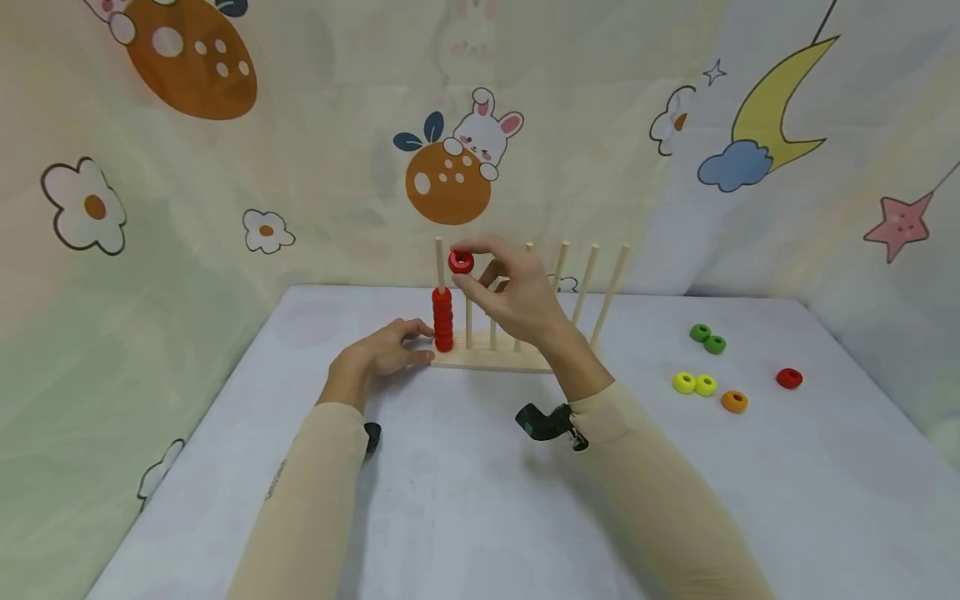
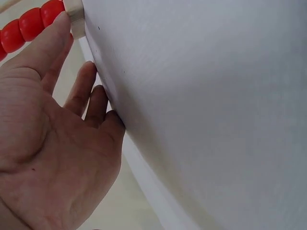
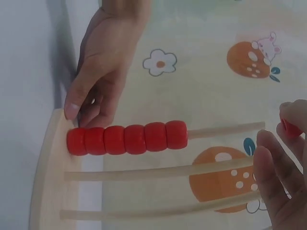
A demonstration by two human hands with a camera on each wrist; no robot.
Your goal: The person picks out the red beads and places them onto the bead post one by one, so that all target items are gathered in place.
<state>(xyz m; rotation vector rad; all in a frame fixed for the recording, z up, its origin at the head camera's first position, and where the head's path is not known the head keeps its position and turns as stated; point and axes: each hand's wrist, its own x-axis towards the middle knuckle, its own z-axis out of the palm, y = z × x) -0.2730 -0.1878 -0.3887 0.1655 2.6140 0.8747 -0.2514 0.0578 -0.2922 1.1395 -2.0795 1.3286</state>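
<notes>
My right hand pinches a red bead between thumb and fingertips, beside the upper end of the leftmost peg. That peg carries a stack of several red beads reaching from the base to past its middle. It belongs to a wooden peg rack with several upright pegs, the others bare where visible. My left hand grips the left end of the rack's base, thumb at the front and fingers behind. In the left wrist view the thumb lies against the base end, close to the lowest red beads.
On the right of the white table lie two green beads, two yellow beads, an orange bead and a red bead. A patterned cloth hangs behind the table.
</notes>
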